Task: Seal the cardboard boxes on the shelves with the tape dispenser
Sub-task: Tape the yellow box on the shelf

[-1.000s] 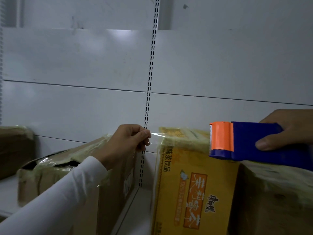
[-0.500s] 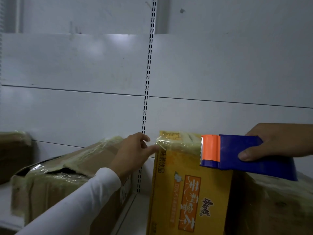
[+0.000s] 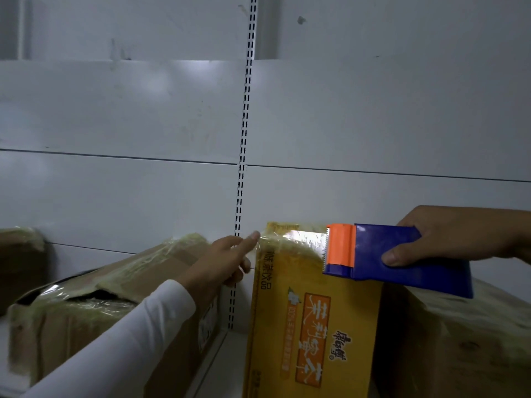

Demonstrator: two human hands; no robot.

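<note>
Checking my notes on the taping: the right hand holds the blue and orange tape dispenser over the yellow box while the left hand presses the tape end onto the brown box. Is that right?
Not quite. In the head view the left hand presses the tape end onto the top left corner of the yellow box, not the brown box. The right hand does hold the tape dispenser over it.

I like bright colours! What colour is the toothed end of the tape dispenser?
Orange, on a blue tape dispenser; the head view shows it.
</note>
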